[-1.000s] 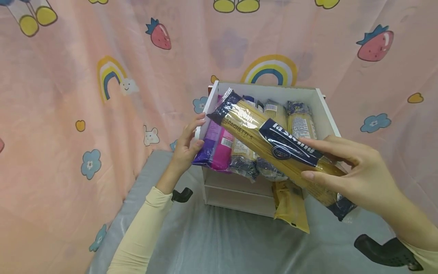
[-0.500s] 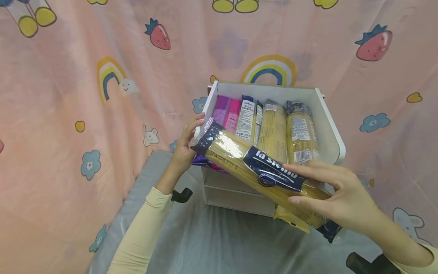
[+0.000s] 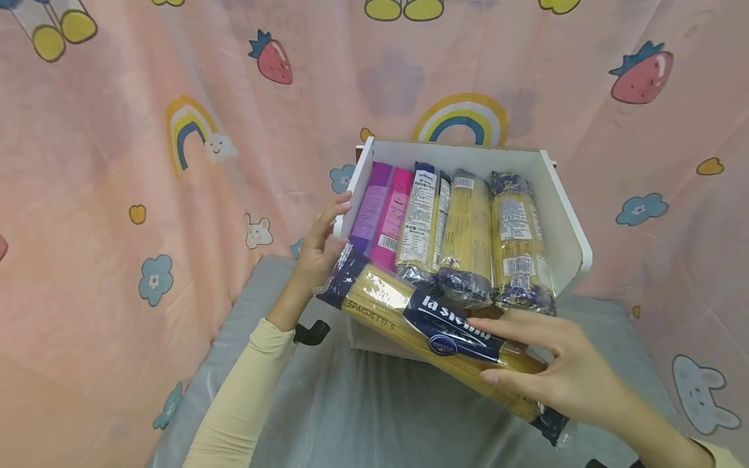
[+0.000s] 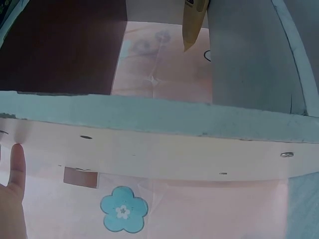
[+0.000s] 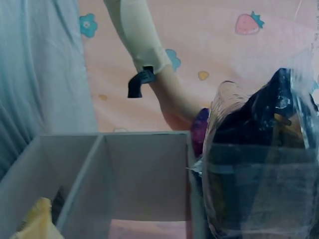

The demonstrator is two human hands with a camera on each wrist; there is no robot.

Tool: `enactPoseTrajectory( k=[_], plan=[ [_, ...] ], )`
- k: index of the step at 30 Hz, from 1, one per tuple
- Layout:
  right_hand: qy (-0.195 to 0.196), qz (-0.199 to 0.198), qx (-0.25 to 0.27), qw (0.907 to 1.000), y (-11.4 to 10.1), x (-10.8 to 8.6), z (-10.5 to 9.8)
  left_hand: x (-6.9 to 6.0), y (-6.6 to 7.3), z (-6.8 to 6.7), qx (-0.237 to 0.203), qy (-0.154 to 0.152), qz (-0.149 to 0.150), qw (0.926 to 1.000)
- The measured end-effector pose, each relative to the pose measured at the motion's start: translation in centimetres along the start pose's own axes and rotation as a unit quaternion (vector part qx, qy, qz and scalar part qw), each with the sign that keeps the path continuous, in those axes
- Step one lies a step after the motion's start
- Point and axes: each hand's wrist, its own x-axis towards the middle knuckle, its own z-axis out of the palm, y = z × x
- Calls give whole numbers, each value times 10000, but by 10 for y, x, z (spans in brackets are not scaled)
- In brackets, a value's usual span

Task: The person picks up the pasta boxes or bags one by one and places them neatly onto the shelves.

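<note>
My right hand (image 3: 556,364) pinches a pack of spaghetti (image 3: 380,292) near its lower right end, thumb on one side and fingers on the other. The clear-wrapped pack has navy ends and slants in front of a white shelf unit (image 3: 570,227). Its upper left end lies by my left hand (image 3: 316,260), whose fingers rest against the shelf's left side panel. A straight finger (image 4: 17,172) touches that panel in the left wrist view. The dark wrapped end of the spaghetti pack (image 5: 254,174) looms large in the right wrist view; the right hand is hidden there.
On the top shelf lie a purple and pink packet (image 3: 380,208), a pasta pack with a white label (image 3: 418,214) and two more pasta packs (image 3: 468,227). A yellow packet (image 5: 37,226) sits in a lower compartment. Grey cloth (image 3: 328,403) lies beneath; a patterned curtain (image 3: 175,260) hangs behind.
My right hand has drawn the spaghetti pack down and to the left, away from the top shelf, uncovering the packs lying there. The left hand has stayed at the side panel.
</note>
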Motion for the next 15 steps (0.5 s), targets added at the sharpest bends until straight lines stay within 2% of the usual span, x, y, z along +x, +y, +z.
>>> enactPoseTrajectory(
  k=[6,8,12,15],
  plan=[
    [-164,-69,183,9997,8,-12,14,0,4,0,-173,-106,-123,9997],
    [-155,-213,278,9993,11,-15,19,0,4,0,-252,-103,-121,9996],
    [-114,-510,429,9977,16,-20,27,0,3,0,-194,-66,-109,9997],
    [-141,-530,517,9972,18,-25,32,0,3,0,-140,-49,-119,9998]
  ],
)
